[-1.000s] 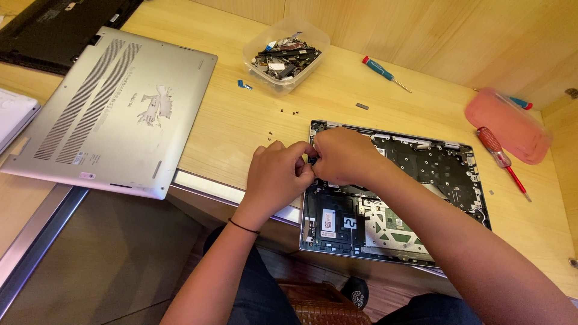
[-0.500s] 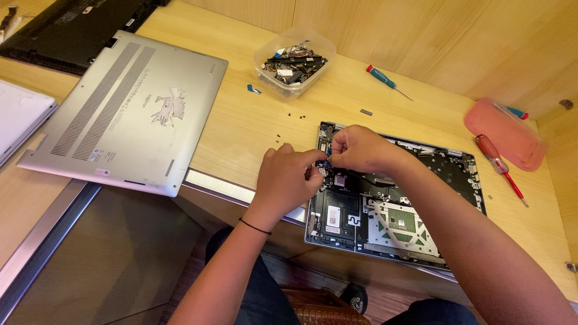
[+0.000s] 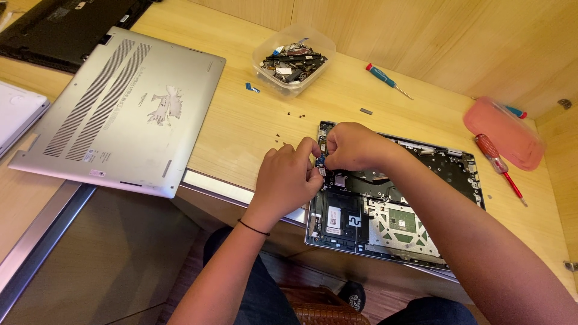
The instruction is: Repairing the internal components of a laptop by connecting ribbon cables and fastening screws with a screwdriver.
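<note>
An opened laptop base [image 3: 397, 222] lies on the wooden table with its circuit boards and black inner parts exposed. My left hand [image 3: 289, 177] and my right hand [image 3: 352, 146] meet over its upper left corner. Both pinch a small blue component [image 3: 320, 162] at the edge of the base; my fingers hide most of it. A thin black band circles my left wrist.
A silver laptop bottom cover [image 3: 120, 108] lies at left. A clear plastic tub [image 3: 293, 59] of small parts stands at the back. Loose screws [image 3: 289, 126] dot the wood. A blue-handled screwdriver [image 3: 385, 78], a red-handled screwdriver [image 3: 497, 162] and a pink case [image 3: 503, 132] lie at right.
The view has shifted slightly. Both hands stay at the same corner of the laptop base, with the fingers closing tighter on the small blue component.
</note>
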